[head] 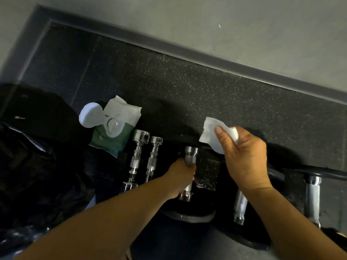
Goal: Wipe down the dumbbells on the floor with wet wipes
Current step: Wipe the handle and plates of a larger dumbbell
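Observation:
My left hand (180,177) grips the chrome handle of a dumbbell (190,153) whose black plates lie in shadow on the dark speckled floor. My right hand (244,158) is raised to its right and pinches a white wet wipe (211,134) between thumb and fingers, apart from the metal. Two bare chrome dumbbell bars (137,160) (153,160) lie side by side to the left. Two more chrome handles (240,205) (312,196) show at the lower right, partly behind my right forearm.
An open green and white wipe pack (116,128) with its round lid flipped up lies left of the bars. A black plastic bag (37,166) fills the left side. A grey baseboard (187,53) and wall run diagonally behind the speckled rubber floor (206,94).

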{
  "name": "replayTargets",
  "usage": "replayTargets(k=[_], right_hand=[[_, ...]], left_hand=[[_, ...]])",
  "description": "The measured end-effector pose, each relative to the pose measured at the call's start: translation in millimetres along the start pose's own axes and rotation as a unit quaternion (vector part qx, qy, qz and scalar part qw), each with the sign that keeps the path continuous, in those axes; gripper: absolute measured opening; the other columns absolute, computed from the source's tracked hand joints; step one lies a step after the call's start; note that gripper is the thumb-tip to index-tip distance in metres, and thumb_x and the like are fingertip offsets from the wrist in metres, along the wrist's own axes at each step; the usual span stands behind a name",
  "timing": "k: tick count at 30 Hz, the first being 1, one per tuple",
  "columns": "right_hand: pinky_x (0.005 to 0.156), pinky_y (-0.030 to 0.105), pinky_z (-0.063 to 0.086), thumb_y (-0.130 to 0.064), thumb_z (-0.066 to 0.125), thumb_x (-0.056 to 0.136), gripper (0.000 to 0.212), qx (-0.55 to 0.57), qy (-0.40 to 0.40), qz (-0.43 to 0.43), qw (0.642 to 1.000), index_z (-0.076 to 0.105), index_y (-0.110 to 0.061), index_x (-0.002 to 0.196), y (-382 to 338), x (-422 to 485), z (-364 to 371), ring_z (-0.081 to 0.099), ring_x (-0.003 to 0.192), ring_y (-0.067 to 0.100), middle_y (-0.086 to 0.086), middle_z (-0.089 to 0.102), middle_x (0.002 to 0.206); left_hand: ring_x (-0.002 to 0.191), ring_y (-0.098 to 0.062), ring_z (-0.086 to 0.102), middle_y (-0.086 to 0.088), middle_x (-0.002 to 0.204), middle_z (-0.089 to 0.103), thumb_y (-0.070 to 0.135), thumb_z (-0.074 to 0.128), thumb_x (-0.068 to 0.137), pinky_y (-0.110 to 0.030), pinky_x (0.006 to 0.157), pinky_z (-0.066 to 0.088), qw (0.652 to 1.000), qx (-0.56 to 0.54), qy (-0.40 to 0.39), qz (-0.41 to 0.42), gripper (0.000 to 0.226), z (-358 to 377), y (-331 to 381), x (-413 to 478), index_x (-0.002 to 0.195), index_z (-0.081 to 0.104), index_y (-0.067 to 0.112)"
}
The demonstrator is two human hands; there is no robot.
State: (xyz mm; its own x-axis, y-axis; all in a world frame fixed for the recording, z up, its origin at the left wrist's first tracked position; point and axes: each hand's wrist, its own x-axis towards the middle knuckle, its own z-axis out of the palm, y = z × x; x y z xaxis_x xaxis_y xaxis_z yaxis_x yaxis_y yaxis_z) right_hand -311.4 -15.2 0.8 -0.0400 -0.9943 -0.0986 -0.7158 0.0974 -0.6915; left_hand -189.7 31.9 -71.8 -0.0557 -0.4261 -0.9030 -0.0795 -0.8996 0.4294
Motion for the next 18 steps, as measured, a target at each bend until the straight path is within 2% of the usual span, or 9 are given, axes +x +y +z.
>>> replayTargets(k=[3, 6, 10, 15, 18], right_hand=[[0.051, 0.040, 0.048, -0.061, 0.046, 0.081, 0.049, 0.011, 0.008, 0.018, 1.000, 0.045, -0.020, 0.054, -3.6, -5.7, -21.3, 0.049, 0.050, 0.018, -0.006, 0.047, 0.049], [0.054, 0.043, 0.052, -0.070, 0.047, 0.081, 0.059, 0.048, 0.011, 0.039, 0.998, 0.055, -0.015, 0.062, -7.5, -15.2, -41.6, 0.057, 0.053, 0.022, 0.000, 0.056, 0.051], [0.056, 0.038, 0.051, -0.075, 0.041, 0.080, 0.051, 0.050, 0.003, 0.037, 0.998, 0.061, -0.029, 0.072, -37.1, -28.7, -66.1, 0.058, 0.053, 0.012, -0.011, 0.062, 0.061], [0.058, 0.032, 0.050, -0.072, 0.036, 0.073, 0.052, 0.055, -0.034, 0.046, 0.997, 0.061, -0.029, 0.057, -89.6, -38.5, -99.2, 0.060, 0.055, 0.011, -0.020, 0.063, 0.062], [0.055, 0.029, 0.043, -0.072, 0.029, 0.076, 0.058, 0.014, -0.043, -0.008, 0.999, 0.057, -0.029, 0.051, -118.4, -45.7, -125.2, 0.055, 0.051, 0.009, -0.015, 0.058, 0.049]], left_hand=[[0.087, -0.018, 0.058, -0.008, 0.097, 0.059, 0.017, 0.046, 0.098, -0.028, 0.074, 0.049, 0.999, -0.004, 0.017, 0.041, 0.013, -13.2, 19.5, -23.8, 0.110, 0.050, 0.017], [0.092, -0.018, 0.063, -0.005, 0.099, 0.063, 0.022, 0.045, 0.099, -0.029, 0.080, 0.050, 0.996, -0.003, 0.027, 0.081, 0.012, -22.9, 42.6, -55.9, 0.108, 0.052, 0.019], [0.095, -0.019, 0.066, -0.007, 0.104, 0.065, 0.027, 0.044, 0.100, -0.033, 0.085, 0.052, 0.992, -0.026, 0.021, 0.121, 0.020, -31.0, 70.2, -109.0, 0.114, 0.052, 0.016], [0.083, -0.016, 0.065, -0.008, 0.098, 0.064, 0.027, 0.043, 0.101, -0.030, 0.079, 0.053, 0.987, -0.066, 0.008, 0.143, 0.019, -32.6, 94.5, -175.7, 0.107, 0.053, 0.013], [0.084, -0.015, 0.065, -0.008, 0.100, 0.064, 0.027, 0.042, 0.101, -0.031, 0.081, 0.053, 0.985, -0.067, 0.008, 0.161, 0.020, -32.5, 101.2, -217.8, 0.108, 0.054, 0.013]])
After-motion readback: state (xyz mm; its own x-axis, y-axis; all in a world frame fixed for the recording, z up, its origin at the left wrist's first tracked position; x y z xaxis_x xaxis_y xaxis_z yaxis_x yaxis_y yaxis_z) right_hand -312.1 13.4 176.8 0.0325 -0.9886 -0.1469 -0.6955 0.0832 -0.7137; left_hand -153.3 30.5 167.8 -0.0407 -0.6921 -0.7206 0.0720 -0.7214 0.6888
